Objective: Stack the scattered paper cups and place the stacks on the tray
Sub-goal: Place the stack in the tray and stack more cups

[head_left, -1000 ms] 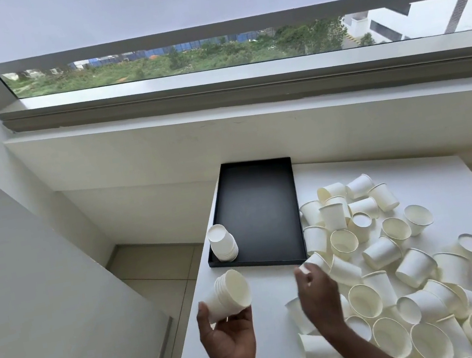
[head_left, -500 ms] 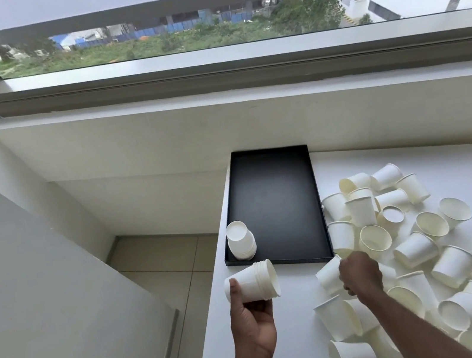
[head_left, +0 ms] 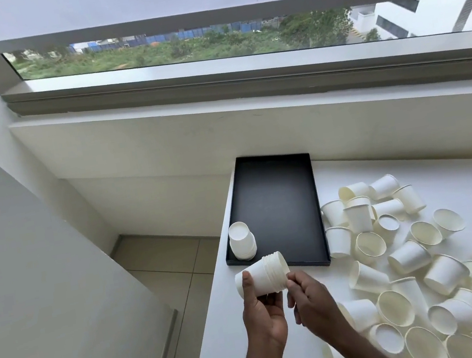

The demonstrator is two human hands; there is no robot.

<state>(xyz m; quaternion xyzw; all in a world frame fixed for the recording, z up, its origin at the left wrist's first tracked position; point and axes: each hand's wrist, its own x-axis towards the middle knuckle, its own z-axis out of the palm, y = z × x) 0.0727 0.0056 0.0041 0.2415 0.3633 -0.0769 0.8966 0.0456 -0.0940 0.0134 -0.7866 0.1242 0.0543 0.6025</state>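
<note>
Head view: our left hand [head_left: 262, 315] grips a white stack [head_left: 264, 274] lying sideways, rims toward the right hand [head_left: 311, 300], whose fingers meet them; pinching or merely touching, we cannot tell. Just beyond lies the tray [head_left: 275, 197] with one pile [head_left: 241, 242]; loose cups [head_left: 410, 256] litter the counter [head_left: 464, 190] rightward.

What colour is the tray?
Plain matte black, no pattern. The tray shows best in the head view.
</note>
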